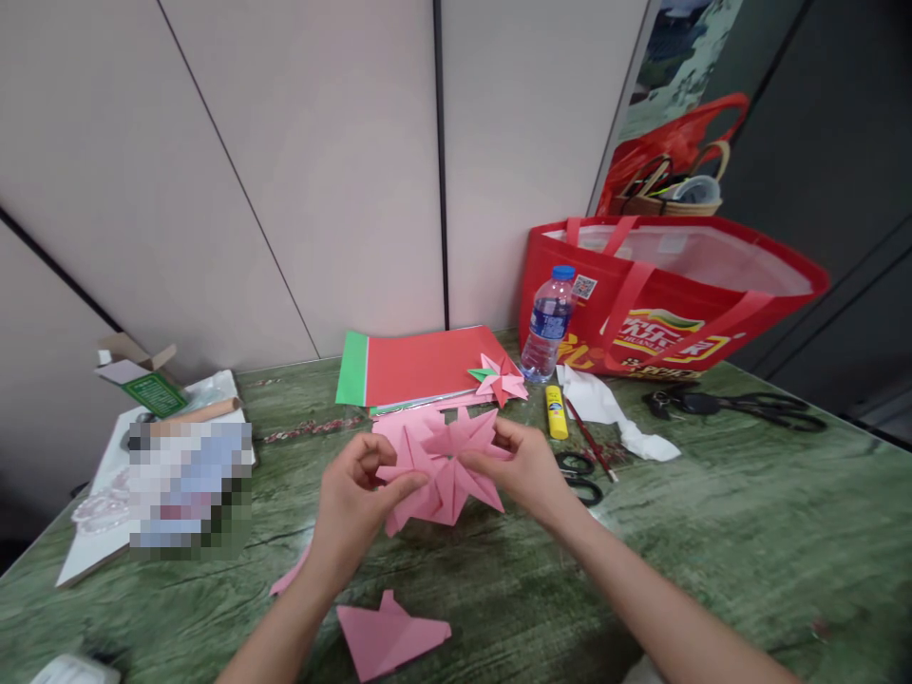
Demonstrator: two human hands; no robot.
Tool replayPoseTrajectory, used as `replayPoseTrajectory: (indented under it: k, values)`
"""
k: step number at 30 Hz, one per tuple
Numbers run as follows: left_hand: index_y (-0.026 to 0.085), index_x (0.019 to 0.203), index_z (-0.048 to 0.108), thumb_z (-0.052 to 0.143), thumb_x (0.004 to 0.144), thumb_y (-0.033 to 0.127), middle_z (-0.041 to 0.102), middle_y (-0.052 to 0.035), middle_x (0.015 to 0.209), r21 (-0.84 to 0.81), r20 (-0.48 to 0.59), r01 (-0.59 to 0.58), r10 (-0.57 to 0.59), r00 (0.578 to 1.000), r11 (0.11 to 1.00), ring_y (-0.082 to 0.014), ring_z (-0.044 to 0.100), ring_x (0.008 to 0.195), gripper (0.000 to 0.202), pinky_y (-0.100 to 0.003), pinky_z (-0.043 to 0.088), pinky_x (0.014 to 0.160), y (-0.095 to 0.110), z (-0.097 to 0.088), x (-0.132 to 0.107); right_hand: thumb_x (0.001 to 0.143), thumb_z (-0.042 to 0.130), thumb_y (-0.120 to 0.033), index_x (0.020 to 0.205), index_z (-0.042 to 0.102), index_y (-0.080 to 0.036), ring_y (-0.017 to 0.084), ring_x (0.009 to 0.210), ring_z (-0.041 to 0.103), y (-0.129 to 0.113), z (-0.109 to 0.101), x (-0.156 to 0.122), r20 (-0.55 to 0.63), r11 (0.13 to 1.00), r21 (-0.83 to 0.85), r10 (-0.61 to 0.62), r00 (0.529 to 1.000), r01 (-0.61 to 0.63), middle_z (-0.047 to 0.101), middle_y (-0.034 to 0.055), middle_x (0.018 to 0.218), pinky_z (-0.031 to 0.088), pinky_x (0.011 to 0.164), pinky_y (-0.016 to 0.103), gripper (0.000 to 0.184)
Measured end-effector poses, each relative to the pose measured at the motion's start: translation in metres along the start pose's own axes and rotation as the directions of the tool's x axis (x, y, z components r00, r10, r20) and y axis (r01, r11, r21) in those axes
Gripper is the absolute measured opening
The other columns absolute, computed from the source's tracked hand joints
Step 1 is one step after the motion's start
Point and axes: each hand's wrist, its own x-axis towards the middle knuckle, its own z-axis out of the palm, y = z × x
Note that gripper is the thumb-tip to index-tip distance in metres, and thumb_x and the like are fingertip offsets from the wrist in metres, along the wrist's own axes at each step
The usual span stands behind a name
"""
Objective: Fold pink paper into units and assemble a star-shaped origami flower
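Between my two hands is a pink folded-paper star (454,489) with several points and a small hole in the middle. My left hand (363,480) pinches its left side between thumb and fingers. On the right edge, my right hand (523,461) grips a point with the thumb on top. Below the star, a pink folded paper piece (390,635) lies on the green table (513,608). Another pink piece (291,576) is partly hidden behind my left forearm. A smaller pink, red and green paper star (499,378) rests on the stack of coloured paper (427,366).
To the right are a yellow glue stick (557,413), a dark red pencil (591,439), black-handled scissors (580,480) and white tissue (605,404). A water bottle (548,328) stands before a red shopping bag (684,285). At left, a small box (153,385) sits by a white board (78,556).
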Motion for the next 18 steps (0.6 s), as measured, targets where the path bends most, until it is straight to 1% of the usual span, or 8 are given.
replayPoseTrajectory:
  k: [2, 3, 5, 8, 10, 14, 18]
  values:
    - [0.018, 0.079, 0.05, 0.075, 0.056, 0.027, 0.057, 0.0053, 0.054, -0.017, -0.031, 0.019, -0.02, 0.999, 1.0, -0.0112, 0.054, 0.051, 0.035, -0.02, 0.041, 0.049, -0.003, 0.001, 0.001, 0.063, 0.065, -0.017, 0.083, 0.061, -0.014, 0.019, 0.076, 0.06, -0.004, 0.002, -0.003, 0.027, 0.999, -0.029, -0.019, 0.999, 0.02, 0.067, 0.0041, 0.082, 0.047, 0.068, 0.03, 0.021]
    - [0.017, 0.079, 0.051, 0.075, 0.056, 0.027, 0.058, 0.0046, 0.053, -0.007, -0.042, 0.028, -0.028, 0.999, 1.0, -0.0111, 0.053, 0.05, 0.034, -0.02, 0.04, 0.048, -0.005, 0.001, 0.002, 0.063, 0.064, -0.016, 0.083, 0.061, -0.014, 0.018, 0.076, 0.06, -0.006, 0.004, -0.004, 0.037, 0.999, -0.047, -0.022, 0.999, 0.024, 0.066, 0.0038, 0.082, 0.047, 0.068, 0.029, 0.02]
    - [0.015, 0.073, 0.055, 0.074, 0.057, 0.028, 0.059, 0.0024, 0.055, 0.023, -0.067, 0.034, -0.032, 0.997, 0.999, -0.0108, 0.053, 0.051, 0.028, -0.019, 0.039, 0.046, -0.005, 0.001, 0.003, 0.063, 0.063, -0.015, 0.082, 0.06, -0.014, 0.018, 0.076, 0.06, -0.009, 0.005, -0.006, 0.056, 0.995, -0.098, -0.019, 0.998, 0.025, 0.066, 0.0031, 0.08, 0.047, 0.068, 0.028, 0.019]
    - [0.013, 0.065, 0.06, 0.073, 0.058, 0.027, 0.061, 0.0003, 0.059, 0.032, -0.083, 0.016, -0.013, 0.996, 0.999, -0.0104, 0.053, 0.054, 0.021, -0.019, 0.041, 0.048, -0.006, 0.001, 0.003, 0.064, 0.062, -0.014, 0.079, 0.06, -0.013, 0.017, 0.074, 0.059, -0.011, 0.007, -0.008, 0.082, 0.981, -0.193, -0.016, 0.996, 0.032, 0.065, 0.0023, 0.077, 0.045, 0.067, 0.027, 0.015]
    - [0.012, 0.063, 0.061, 0.073, 0.058, 0.027, 0.06, 0.001, 0.058, 0.005, -0.083, 0.007, -0.007, 0.997, 1.0, -0.0098, 0.052, 0.053, 0.019, -0.019, 0.041, 0.048, -0.006, 0.001, 0.003, 0.065, 0.062, -0.014, 0.079, 0.06, -0.013, 0.017, 0.074, 0.058, -0.012, 0.008, -0.009, 0.103, 0.972, -0.234, -0.014, 0.995, 0.038, 0.065, 0.0024, 0.077, 0.044, 0.067, 0.026, 0.014]
    - [0.013, 0.062, 0.06, 0.073, 0.057, 0.027, 0.058, 0.0027, 0.053, -0.05, -0.064, 0.037, -0.04, 0.997, 0.998, -0.0086, 0.047, 0.045, 0.021, -0.019, 0.04, 0.04, -0.006, 0.002, 0.003, 0.065, 0.061, -0.014, 0.077, 0.06, -0.013, 0.016, 0.071, 0.057, -0.014, 0.009, -0.011, 0.118, 0.958, -0.284, -0.01, 0.993, 0.044, 0.063, 0.0014, 0.074, 0.042, 0.064, 0.025, 0.012]
    - [0.012, 0.059, 0.06, 0.074, 0.054, 0.026, 0.056, 0.0034, 0.051, -0.034, -0.055, 0.061, -0.063, 0.997, 0.998, -0.0088, 0.048, 0.047, 0.021, -0.018, 0.041, 0.042, -0.006, 0.003, 0.004, 0.066, 0.06, -0.015, 0.077, 0.06, -0.013, 0.016, 0.07, 0.055, -0.014, 0.011, -0.012, 0.126, 0.95, -0.306, -0.015, 0.992, 0.054, 0.063, 0.0006, 0.073, 0.041, 0.063, 0.024, 0.011]
